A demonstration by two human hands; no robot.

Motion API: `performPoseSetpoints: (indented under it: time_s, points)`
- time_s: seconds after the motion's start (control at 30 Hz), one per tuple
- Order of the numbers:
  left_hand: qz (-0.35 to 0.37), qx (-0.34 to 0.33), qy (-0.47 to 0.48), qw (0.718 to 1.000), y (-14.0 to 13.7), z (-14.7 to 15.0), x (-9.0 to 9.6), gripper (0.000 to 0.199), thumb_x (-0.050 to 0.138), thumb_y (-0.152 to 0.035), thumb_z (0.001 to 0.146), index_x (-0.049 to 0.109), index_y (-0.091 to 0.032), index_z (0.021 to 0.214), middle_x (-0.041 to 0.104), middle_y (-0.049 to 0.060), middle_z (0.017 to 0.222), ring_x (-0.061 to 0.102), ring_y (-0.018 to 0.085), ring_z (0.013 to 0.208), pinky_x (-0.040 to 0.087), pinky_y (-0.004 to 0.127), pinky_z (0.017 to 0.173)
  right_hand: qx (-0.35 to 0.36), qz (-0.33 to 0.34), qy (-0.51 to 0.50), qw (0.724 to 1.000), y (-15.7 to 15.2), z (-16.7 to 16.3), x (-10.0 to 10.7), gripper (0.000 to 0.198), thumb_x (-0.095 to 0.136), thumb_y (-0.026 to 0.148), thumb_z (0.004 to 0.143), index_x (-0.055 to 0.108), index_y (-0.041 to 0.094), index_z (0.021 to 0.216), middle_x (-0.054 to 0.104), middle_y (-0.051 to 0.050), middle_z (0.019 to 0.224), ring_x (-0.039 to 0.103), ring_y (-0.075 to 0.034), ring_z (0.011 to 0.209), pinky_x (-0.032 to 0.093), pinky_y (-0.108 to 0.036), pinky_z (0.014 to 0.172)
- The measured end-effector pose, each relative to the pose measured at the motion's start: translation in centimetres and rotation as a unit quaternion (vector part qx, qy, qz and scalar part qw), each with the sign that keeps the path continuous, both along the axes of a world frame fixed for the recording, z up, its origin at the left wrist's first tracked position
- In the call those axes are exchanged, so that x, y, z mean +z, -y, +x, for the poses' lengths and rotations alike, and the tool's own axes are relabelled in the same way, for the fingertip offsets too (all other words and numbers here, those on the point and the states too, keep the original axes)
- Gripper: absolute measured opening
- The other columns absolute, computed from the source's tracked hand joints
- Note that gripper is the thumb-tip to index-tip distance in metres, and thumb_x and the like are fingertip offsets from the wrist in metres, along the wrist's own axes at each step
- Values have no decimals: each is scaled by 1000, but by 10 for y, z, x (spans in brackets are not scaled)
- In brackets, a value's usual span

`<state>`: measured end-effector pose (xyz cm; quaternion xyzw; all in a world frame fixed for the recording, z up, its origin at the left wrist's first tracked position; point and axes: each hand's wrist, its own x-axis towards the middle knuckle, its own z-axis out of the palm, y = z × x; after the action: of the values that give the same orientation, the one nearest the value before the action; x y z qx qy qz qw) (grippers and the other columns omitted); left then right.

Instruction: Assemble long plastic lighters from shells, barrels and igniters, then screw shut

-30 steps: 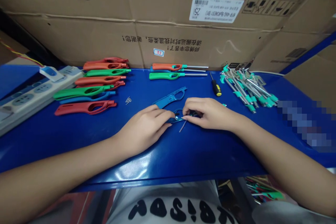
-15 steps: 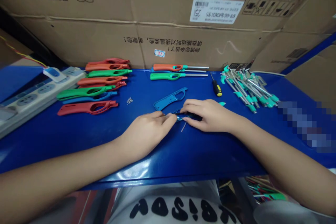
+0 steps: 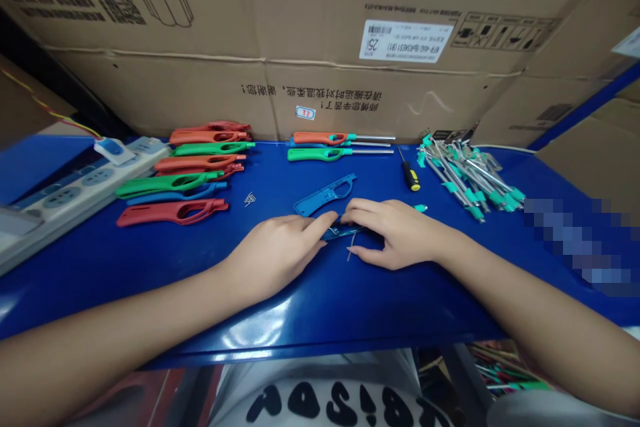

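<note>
In the middle of the table my left hand (image 3: 275,257) grips the near end of a blue lighter shell (image 3: 341,232), its fingers bent over it. My right hand (image 3: 400,233) holds the same shell from the other side, fingertips on top and thumb by a thin clear tube (image 3: 351,252) that sticks out toward me. Much of the shell and its inner parts is hidden by my fingers. Just behind lies another blue shell half (image 3: 324,195). A teal tip (image 3: 421,207) shows beyond my right hand.
Red, orange, green and blue shells (image 3: 175,212) are stacked left, by small screws (image 3: 250,198) and a power strip (image 3: 95,180). Lighters with metal rods (image 3: 320,154) lie at the back. Right are a screwdriver (image 3: 411,177) and a pile of rods (image 3: 463,173). A cardboard wall (image 3: 310,73) stands behind.
My left fingers have shifted on the shell, and more of its blue edge shows. My right thumb has moved a little away from the shell, toward me. The view has tilted up slightly.
</note>
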<state>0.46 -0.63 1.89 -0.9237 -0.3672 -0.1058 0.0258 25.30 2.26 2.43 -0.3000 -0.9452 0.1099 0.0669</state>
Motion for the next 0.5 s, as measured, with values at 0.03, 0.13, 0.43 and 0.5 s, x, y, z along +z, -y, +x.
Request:
performPoseSetpoints:
  time_s: [0.03, 0.13, 0.43, 0.5]
  points:
    - [1, -6, 10, 1000, 0, 0, -1, 37, 56, -22, 98, 55, -13, 134, 74, 9, 93, 72, 26, 81, 58, 35, 67, 0, -2, 2, 1000, 0, 0, 0, 41, 60, 41, 92, 60, 14, 123, 65, -12, 119, 67, -25, 93, 52, -37, 76]
    - [2, -30, 19, 999, -1, 1, -5, 35, 53, -22, 100, 58, -16, 134, 72, 12, 112, 68, 27, 100, 59, 41, 83, 4, -15, -11, 1000, -2, 2, -1, 39, 59, 42, 93, 60, 16, 122, 64, -12, 119, 67, -25, 96, 52, -36, 78]
    - [-7, -55, 9, 998, -7, 0, -9, 29, 46, -20, 102, 67, -18, 123, 65, 12, 118, 62, 27, 101, 56, 44, 90, -13, -35, -82, 996, -13, 8, -10, 19, 47, 29, 102, 63, 18, 101, 62, -8, 110, 63, -18, 91, 51, -31, 81]
    - [-4, -54, 4, 999, -6, 0, -9, 30, 45, -19, 102, 67, -18, 123, 65, 12, 118, 62, 27, 100, 56, 44, 89, -13, -33, -89, 995, -14, 9, -12, 18, 47, 26, 101, 63, 18, 98, 61, -9, 110, 63, -18, 89, 51, -31, 81]
